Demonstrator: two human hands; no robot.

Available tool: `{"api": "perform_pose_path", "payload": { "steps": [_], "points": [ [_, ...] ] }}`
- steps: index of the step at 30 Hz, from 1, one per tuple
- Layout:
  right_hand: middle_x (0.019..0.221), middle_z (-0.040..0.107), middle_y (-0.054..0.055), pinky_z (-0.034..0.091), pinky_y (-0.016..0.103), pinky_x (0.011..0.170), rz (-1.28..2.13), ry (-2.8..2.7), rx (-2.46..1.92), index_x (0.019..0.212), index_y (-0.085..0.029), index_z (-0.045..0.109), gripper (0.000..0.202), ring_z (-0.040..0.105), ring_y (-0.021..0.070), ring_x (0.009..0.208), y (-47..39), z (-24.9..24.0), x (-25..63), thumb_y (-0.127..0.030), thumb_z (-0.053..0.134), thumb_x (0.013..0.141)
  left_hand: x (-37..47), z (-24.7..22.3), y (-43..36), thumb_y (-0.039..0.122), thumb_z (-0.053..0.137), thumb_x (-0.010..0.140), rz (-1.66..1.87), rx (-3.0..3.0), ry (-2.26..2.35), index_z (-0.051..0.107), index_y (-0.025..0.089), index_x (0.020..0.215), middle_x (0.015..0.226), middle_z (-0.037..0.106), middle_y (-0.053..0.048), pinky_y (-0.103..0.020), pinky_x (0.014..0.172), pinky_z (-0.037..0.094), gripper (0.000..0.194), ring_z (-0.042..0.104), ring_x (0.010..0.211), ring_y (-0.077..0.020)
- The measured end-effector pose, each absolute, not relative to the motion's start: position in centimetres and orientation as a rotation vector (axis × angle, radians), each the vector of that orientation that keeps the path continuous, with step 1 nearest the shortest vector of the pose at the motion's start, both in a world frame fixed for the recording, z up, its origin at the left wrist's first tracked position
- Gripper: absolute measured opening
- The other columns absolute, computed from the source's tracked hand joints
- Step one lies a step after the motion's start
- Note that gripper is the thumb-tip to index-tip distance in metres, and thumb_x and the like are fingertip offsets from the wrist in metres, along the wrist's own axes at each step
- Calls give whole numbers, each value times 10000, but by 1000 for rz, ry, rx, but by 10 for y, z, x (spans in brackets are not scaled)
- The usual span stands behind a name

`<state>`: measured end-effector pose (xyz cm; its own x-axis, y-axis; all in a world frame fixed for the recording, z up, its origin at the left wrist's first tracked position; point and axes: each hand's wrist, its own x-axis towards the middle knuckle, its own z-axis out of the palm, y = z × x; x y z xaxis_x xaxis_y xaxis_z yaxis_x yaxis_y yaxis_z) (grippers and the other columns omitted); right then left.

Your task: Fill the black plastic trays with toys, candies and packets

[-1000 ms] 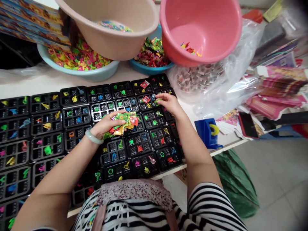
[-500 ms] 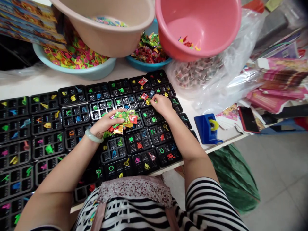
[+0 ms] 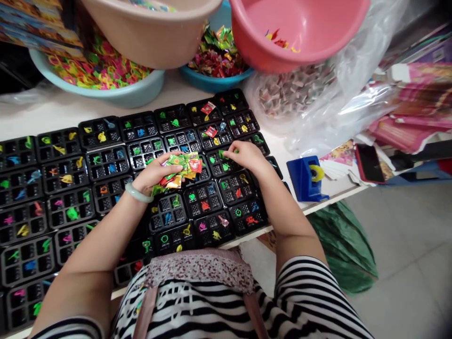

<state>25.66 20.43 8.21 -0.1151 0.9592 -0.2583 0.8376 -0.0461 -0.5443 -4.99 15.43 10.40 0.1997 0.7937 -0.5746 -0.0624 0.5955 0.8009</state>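
Observation:
My left hand [image 3: 155, 174] is closed around a bunch of small shiny packets [image 3: 183, 167], green, red and yellow, held over the trays. My right hand [image 3: 245, 154] pinches a small green packet [image 3: 221, 154] above a black compartment tray [image 3: 221, 170] with green plastic toys in it. Fingertips partly cover the packet. Just beyond, a red packet [image 3: 211, 131] lies in another black tray, and a second red packet [image 3: 207, 108] lies in the tray behind that. Most trays hold a few small coloured plastic toys.
Along the back stand a beige basin [image 3: 151, 42], a pink basin [image 3: 300, 28], a light-blue basin [image 3: 137, 92] of toys and a blue basin [image 3: 219, 84] of packets. To the right are a blue tape dispenser [image 3: 302, 181], clear plastic bag [image 3: 318, 127] and phone [image 3: 369, 162].
My right hand has moved from the tray with the red packet toward the nearer tray, and a green packet shows at its fingertips. My left hand keeps its bunch. The view has shifted slightly.

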Motion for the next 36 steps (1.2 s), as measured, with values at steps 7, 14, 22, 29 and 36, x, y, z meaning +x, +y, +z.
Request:
{"api": "perform_pose_path", "payload": {
  "steps": [7, 14, 22, 29, 36],
  "points": [
    [878, 708, 41, 570, 376, 830, 986, -1551, -1811, 906, -199, 689, 134, 660, 210, 843, 276, 68, 279, -287, 591, 931, -50, 105, 158, 251, 1001, 502, 698, 635, 1238, 736, 196, 1186, 931, 791, -34, -240, 618, 621, 736, 738, 695, -170],
    [1143, 763, 86, 480, 386, 1100, 566, -1508, -1763, 1058, -169, 741, 328, 685, 237, 1124, 378, 49, 261, -56, 526, 837, -43, 108, 163, 262, 986, 531, 680, 655, 1208, 720, 210, 1186, 926, 798, -26, -248, 601, 633, 709, 749, 673, -178],
    [1269, 748, 144, 456, 440, 1169, 563, -1447, -1851, 1200, -145, 736, 426, 651, 273, 1270, 394, 47, 249, -49, 500, 858, -43, 108, 170, 274, 987, 533, 663, 621, 1185, 716, 224, 1159, 968, 805, -19, -238, 594, 623, 684, 740, 652, -161],
    [1060, 778, 40, 564, 378, 987, 1188, -1680, -1376, 987, -242, 748, 147, 715, 213, 1034, 262, 85, 224, -316, 715, 864, -18, 109, 174, 256, 996, 527, 695, 591, 1149, 721, 216, 1113, 948, 807, -16, -243, 654, 626, 649, 748, 701, -162],
    [691, 656, -56, 496, 266, 625, 1418, -1406, -1367, 849, -236, 678, 206, 587, 131, 607, 185, 79, 224, -374, 795, 749, 19, 108, 175, 211, 997, 525, 743, 608, 1057, 717, 181, 1084, 922, 810, -22, -215, 677, 628, 626, 758, 727, -151]
  ]
}}
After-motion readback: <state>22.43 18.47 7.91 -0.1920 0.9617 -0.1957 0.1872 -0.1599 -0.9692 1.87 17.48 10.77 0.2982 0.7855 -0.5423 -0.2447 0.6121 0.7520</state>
